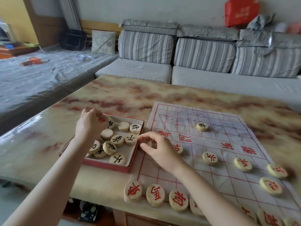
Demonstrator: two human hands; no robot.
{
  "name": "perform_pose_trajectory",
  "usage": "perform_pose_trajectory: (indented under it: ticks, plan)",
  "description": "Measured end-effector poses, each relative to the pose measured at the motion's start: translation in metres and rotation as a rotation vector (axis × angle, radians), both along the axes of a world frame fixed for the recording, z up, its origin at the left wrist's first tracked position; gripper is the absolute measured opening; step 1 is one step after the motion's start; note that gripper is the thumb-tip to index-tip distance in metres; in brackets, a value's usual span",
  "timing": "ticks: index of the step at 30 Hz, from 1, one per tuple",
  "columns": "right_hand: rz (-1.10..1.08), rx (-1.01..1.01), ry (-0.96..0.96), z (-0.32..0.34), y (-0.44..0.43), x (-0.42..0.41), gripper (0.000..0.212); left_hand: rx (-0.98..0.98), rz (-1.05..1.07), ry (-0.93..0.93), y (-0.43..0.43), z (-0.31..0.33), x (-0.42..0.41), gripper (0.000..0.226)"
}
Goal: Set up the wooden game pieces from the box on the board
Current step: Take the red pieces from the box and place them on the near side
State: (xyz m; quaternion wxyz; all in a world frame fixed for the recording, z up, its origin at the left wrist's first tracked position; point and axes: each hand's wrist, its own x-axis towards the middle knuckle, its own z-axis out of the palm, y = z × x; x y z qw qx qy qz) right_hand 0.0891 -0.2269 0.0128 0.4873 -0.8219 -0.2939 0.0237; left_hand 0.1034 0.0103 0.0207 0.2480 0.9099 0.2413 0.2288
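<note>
A red-rimmed box (pixel 130 163) on the table holds several round wooden pieces with black characters. My left hand (pixel 89 126) hovers over the box's far left corner and grips a red-marked piece (pixel 102 119). My right hand (pixel 159 149) is at the left edge of the cloth board (pixel 228 160) and pinches a wooden piece (pixel 149 142) just beside the box. Several red-marked pieces stand on the board's near rows, among them one at the near left corner (pixel 133 190). A single black-marked piece (pixel 202 126) sits on the far half.
The marbled table (pixel 122 95) carries the box and the board. A grey striped sofa (pixel 195 59) runs along the far side. A plastic-covered seat (pixel 40 75) lies to the left. A red bag (pixel 241 12) rests on the sofa back.
</note>
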Motion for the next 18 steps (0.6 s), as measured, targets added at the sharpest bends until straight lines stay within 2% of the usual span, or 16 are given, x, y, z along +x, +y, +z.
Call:
perform_pose_trajectory:
  ticks: [5, 10, 14, 18]
  plan:
    - [-0.100, 0.009, 0.066, 0.005, -0.050, 0.000, 0.019, -0.134, -0.239, -0.108, -0.055, 0.025, -0.010, 0.033]
    - [-0.272, 0.030, 0.101, 0.010, -0.125, -0.008, 0.019, -0.230, -0.519, -0.026, -0.150, 0.032, -0.036, 0.037]
    - [-0.413, -0.005, 0.128, 0.005, -0.191, -0.021, 0.019, -0.290, -0.754, 0.051, -0.231, 0.014, -0.055, 0.038]
    - [-0.538, 0.011, 0.187, 0.004, -0.246, -0.036, 0.020, -0.269, -0.934, 0.093, -0.296, -0.006, -0.067, 0.041]
